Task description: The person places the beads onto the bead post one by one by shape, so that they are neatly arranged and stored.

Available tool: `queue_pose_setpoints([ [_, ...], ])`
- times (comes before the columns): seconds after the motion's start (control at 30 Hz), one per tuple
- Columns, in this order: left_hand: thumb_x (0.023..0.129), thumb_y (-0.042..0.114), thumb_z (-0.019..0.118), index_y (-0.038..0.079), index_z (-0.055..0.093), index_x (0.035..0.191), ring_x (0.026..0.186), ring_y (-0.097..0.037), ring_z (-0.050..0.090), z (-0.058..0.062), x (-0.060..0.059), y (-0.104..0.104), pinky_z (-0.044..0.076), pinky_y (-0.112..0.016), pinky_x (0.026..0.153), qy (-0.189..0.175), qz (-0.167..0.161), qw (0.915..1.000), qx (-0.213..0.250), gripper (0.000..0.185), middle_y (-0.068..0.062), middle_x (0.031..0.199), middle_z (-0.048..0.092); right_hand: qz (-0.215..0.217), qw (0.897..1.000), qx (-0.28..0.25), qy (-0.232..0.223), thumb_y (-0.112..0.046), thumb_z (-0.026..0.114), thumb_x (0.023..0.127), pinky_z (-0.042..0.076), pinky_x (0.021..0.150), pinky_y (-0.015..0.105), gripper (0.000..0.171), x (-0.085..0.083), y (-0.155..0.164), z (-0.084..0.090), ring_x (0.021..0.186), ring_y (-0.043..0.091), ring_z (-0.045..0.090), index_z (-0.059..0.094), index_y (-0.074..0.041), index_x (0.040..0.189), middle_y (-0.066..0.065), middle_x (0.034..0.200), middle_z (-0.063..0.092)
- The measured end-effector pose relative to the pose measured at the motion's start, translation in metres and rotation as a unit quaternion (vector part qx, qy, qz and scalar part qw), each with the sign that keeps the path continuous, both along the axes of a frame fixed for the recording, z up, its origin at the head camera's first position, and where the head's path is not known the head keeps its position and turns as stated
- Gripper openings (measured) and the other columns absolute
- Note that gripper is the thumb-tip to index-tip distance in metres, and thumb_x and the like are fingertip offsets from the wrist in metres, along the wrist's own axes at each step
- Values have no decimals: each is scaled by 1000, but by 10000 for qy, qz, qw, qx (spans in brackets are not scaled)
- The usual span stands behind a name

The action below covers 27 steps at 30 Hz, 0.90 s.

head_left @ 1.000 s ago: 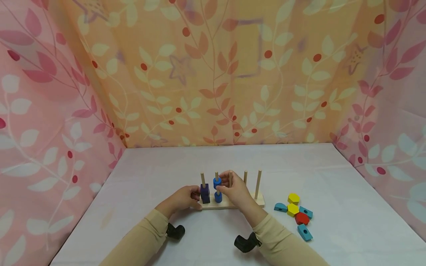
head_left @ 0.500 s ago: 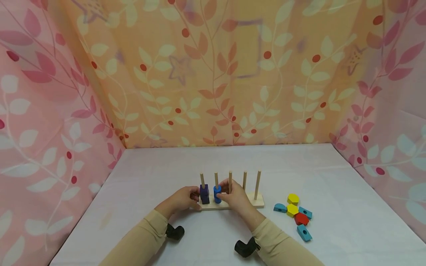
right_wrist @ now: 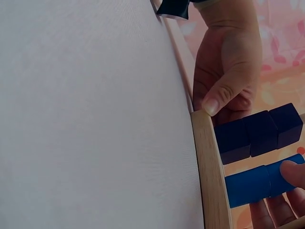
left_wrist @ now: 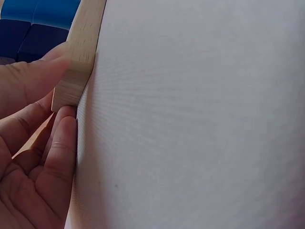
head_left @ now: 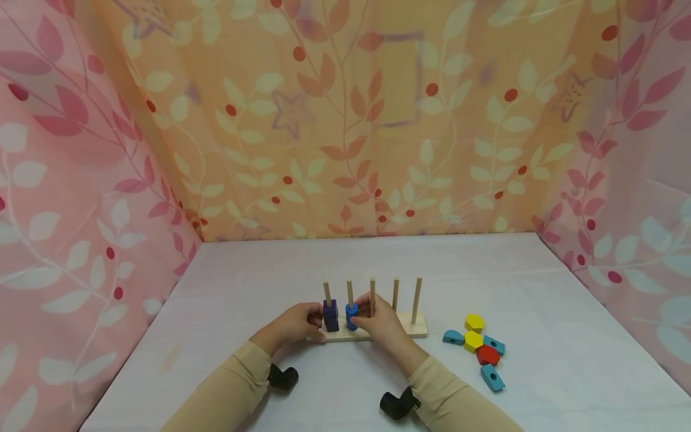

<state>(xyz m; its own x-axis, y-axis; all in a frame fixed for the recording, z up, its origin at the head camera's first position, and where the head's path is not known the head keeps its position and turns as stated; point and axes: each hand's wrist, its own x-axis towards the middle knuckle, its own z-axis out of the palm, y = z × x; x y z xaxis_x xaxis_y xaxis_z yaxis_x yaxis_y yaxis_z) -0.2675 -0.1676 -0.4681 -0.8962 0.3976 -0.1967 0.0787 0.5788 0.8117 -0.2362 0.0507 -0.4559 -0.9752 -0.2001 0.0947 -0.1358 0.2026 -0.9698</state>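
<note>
A wooden peg stand (head_left: 345, 338) with several upright pegs lies on the table. My left hand (head_left: 290, 323) grips its left end, the thumb on the base and the fingertips low at the end edge, as the left wrist view shows. Three dark purple square blocks (right_wrist: 259, 134) are stacked on the leftmost peg. On the second peg sit two blue cylinders, the lower cylinder (right_wrist: 248, 186) down on the base and the upper cylinder (right_wrist: 276, 177) resting against it. My right hand (head_left: 384, 324) pinches the upper one between thumb and fingers. The other pegs are bare.
To the right of the stand lie loose pieces: two yellow hexagons (head_left: 473, 341), a red piece (head_left: 488, 355), and several teal pieces (head_left: 492, 378). Black wrist devices (head_left: 398, 404) hang under both sleeves. Patterned curtains (head_left: 345, 120) enclose the white table (head_left: 259, 270) at the back and sides.
My right hand has lowered the upper blue cylinder down the second peg until it meets the lower one. The left hand keeps its grip on the stand.
</note>
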Motion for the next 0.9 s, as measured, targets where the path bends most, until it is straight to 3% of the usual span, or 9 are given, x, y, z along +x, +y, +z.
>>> queue_pose_setpoints([
  [0.23,63,4,80,8,60,95,80,-15,52,1,0,0,42,-27,65,7,19,10000,-60,38,-1,85,58,126,9996,245,-3,1,68,77,47,82,35,33,-3,3,-4,92,23,59,51,2,105,11,98,59],
  [0.6,63,4,80,8,59,95,79,-16,51,0,0,0,42,-28,65,-47,30,10000,-30,38,-2,84,57,354,9981,462,200,-3,68,79,45,87,41,43,5,15,7,103,34,58,49,2,117,18,110,59],
  [0.9,64,5,80,8,59,95,80,-17,50,3,1,0,41,-28,66,-126,37,9999,-17,38,-3,84,56,390,9978,513,163,-3,66,81,34,98,45,51,14,27,16,118,33,48,47,-4,127,15,123,55],
])
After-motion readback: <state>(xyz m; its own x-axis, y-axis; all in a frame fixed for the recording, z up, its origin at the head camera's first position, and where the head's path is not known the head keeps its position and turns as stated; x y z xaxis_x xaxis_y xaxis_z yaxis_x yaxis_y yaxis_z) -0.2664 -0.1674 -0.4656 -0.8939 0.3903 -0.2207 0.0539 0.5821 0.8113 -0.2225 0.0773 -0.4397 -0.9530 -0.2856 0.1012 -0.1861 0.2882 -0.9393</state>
